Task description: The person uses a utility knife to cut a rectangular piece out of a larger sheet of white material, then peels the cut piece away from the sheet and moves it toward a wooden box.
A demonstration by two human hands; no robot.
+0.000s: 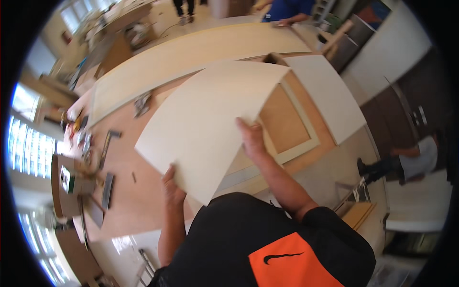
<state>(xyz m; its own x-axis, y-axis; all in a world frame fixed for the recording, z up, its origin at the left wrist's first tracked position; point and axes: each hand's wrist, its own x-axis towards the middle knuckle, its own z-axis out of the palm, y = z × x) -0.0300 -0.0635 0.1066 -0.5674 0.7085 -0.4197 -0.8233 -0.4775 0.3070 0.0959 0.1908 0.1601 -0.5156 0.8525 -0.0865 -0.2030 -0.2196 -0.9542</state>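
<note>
A large cream-white panel (201, 115) is held up in front of me, tilted above the workbench. My left hand (173, 188) grips its near left edge, thumb on the face and fingers mostly hidden behind. At the right edge my right hand (251, 137) has hold of it too, thumb on top and the other fingers partly out of sight. Beneath and to the right, a pale rectangular frame (313, 138) lies on the brown bench top (143, 177), partly covered by the panel. Another white panel (330, 100) rests flat to the right of that frame.
Across the bench's far side lies a long pale board (191, 50). A square tool (109, 143), a dark block (108, 190) and a box (71, 184) sit at left. One person in blue (291, 9) stands at the far edge; another person (416, 160) is at right.
</note>
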